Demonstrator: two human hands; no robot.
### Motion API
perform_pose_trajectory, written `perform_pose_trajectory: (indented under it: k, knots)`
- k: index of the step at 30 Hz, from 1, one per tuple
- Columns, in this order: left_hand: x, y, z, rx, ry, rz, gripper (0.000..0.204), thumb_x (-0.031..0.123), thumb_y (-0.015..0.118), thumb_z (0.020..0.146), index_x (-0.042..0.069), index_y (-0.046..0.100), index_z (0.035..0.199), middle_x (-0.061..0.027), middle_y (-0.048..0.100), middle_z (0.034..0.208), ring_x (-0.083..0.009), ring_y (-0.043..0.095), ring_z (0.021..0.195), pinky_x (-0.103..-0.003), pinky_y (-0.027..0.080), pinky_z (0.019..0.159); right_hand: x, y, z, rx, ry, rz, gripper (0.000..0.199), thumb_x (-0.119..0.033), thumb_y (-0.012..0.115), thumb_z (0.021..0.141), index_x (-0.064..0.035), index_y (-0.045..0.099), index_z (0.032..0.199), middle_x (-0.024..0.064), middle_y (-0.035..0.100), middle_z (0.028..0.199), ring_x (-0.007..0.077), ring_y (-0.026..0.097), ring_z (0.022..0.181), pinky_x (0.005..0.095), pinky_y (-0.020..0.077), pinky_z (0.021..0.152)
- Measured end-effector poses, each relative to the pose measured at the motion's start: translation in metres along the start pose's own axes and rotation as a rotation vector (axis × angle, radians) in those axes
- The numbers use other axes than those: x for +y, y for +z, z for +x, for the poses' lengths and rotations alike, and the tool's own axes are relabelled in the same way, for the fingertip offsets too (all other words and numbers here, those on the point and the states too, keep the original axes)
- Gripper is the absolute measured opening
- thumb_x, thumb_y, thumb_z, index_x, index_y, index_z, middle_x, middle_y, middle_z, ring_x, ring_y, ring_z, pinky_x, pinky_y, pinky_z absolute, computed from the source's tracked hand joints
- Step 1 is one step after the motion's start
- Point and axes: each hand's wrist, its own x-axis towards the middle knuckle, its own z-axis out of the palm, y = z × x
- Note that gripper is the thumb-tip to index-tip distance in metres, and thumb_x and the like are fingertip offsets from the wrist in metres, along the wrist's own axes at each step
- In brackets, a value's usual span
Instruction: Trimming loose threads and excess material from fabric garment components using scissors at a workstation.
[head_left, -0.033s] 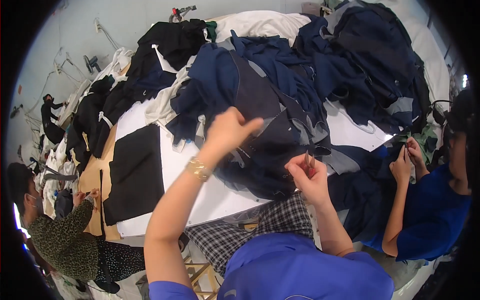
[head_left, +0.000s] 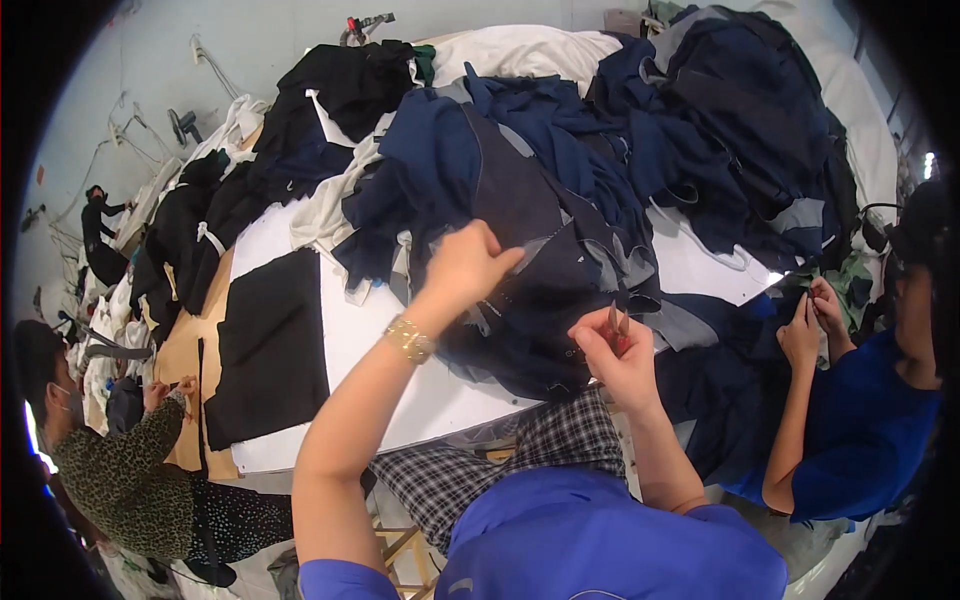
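Note:
A heap of dark blue and charcoal garments (head_left: 520,190) with grey pieces lies in front of me on a white table. My left hand (head_left: 470,265), with a gold bracelet (head_left: 409,340) at its wrist, is over the heap. Its fingers are curled and the thumb reaches to a grey piece (head_left: 543,243); what they pinch, if anything, is hidden. Close to the heap's near edge, my right hand (head_left: 622,365) is closed around small red-handled thread snips (head_left: 618,328), their metal blades pointing away from me.
A black fabric panel (head_left: 268,345) lies flat on the white table (head_left: 370,400), left of the heap. More dark garments (head_left: 745,110) pile up at the far right. Co-workers sit on both sides, one in a blue top (head_left: 860,430), another in a patterned top (head_left: 125,485).
My left hand has shifted slightly toward me and to the right. The right hand with the snips stays nearly still.

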Motion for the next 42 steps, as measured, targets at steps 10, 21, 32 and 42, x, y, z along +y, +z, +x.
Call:
perform_pose_trajectory:
  k: [10, 21, 32, 42]
  knots:
    - [-0.003, 0.006, -0.007, 0.063, -0.001, -0.065, 0.040, 0.030, 0.074, 0.070, 0.000, 0.051, 0.082, -0.0115, 0.060, 0.067, -0.0231, 0.062, 0.065, -0.032, 0.048, 0.060, -0.008, 0.003, 0.000, -0.011, -0.089, 0.059, 0.010, -0.009, 0.058, 0.088, 0.0004, 0.061, 0.086, -0.0070, 0.049, 0.061, -0.0026, 0.035, 0.049, 0.0154, 0.0243, 0.044]
    - [-0.001, -0.106, -0.097, 0.143, 0.009, -0.853, 0.016, -0.002, 0.049, 0.070, 0.009, 0.038, 0.071, 0.0075, 0.033, 0.066, -0.0014, 0.031, 0.058, -0.018, 0.024, 0.048, -0.016, -0.007, 0.003, 0.044, -0.140, 0.065, 0.009, -0.008, 0.059, 0.087, 0.0007, 0.060, 0.084, -0.0068, 0.049, 0.062, -0.0021, 0.036, 0.049, 0.0153, 0.0242, 0.044]
    - [-0.069, -0.037, -0.363, -0.483, -0.498, -0.640, 0.015, -0.001, 0.062, 0.072, 0.005, 0.049, 0.078, 0.0021, 0.045, 0.057, -0.0056, 0.044, 0.054, -0.022, 0.037, 0.051, 0.004, 0.038, 0.064, -0.037, -0.127, 0.203, 0.008, -0.010, 0.060, 0.087, -0.0020, 0.061, 0.088, -0.0082, 0.046, 0.059, -0.0020, 0.032, 0.043, 0.0166, 0.0202, 0.039]
    - [-0.158, -0.062, -0.174, 0.221, -0.364, -0.285, 0.019, 0.020, 0.065, 0.083, 0.004, 0.055, 0.078, -0.0017, 0.058, 0.067, -0.0054, 0.054, 0.063, -0.023, 0.044, 0.057, 0.054, 0.103, 0.045, -0.307, 0.032, -0.033, 0.009, -0.009, 0.057, 0.088, -0.0012, 0.060, 0.092, -0.0082, 0.045, 0.056, -0.0020, 0.033, 0.042, 0.0157, 0.0205, 0.039]
